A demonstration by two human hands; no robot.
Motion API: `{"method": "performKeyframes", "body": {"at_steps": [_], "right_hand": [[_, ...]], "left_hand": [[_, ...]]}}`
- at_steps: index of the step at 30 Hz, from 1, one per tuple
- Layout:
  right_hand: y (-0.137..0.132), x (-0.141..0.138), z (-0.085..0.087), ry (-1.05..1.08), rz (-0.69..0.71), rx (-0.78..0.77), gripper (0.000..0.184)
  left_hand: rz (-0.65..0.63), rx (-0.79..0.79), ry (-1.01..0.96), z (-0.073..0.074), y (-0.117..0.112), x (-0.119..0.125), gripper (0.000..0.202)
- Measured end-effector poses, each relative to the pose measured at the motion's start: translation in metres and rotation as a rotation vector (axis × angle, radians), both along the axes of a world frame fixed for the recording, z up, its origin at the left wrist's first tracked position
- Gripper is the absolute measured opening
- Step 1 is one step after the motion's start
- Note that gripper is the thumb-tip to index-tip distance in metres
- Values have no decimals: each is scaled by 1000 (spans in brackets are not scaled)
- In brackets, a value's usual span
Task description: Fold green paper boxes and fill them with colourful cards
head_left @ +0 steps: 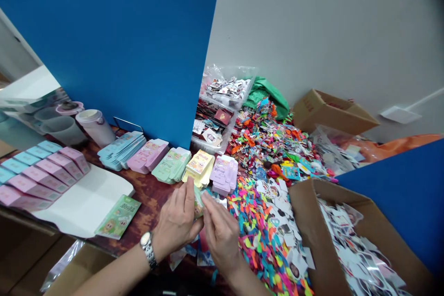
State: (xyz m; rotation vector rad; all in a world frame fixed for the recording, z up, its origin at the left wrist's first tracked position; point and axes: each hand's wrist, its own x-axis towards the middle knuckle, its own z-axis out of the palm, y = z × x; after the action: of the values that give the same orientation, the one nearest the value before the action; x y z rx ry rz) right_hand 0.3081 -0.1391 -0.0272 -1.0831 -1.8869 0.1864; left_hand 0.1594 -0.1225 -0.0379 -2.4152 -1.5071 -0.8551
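Between my two hands is a small green printed box [198, 204], mostly hidden by the fingers. My left hand [176, 217], with a silver watch at the wrist, is closed around its left side. On the other side my right hand [221, 226] pinches it near the top. Just beyond the hands lie stacks of flat cartons: yellow [198, 166], green [172, 164], purple [224, 173], pink [148, 155] and blue [122, 149]. A finished-looking green box [119, 217] lies to the left, partly on a white sheet [93, 196].
Rows of pink boxes [52, 173] and blue boxes [26, 157] stand at left, with a white cup [95, 127] behind. Colourful small clips [260, 222] and trinkets [267, 138] are heaped at right. A cardboard box [312, 236] of cards stands right; a blue partition [138, 46] rises behind.
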Motion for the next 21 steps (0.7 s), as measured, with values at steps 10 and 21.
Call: {"method": "performKeyframes", "body": {"at_steps": [10,21], "right_hand": [[0,-3,-11,52,48,-104,45],[24,13,-7,1248,-63,-805,32]], "left_hand": [[-19,-98,64,4,4,1,92],[-530,-312,-701,11,15,-19,121]]}}
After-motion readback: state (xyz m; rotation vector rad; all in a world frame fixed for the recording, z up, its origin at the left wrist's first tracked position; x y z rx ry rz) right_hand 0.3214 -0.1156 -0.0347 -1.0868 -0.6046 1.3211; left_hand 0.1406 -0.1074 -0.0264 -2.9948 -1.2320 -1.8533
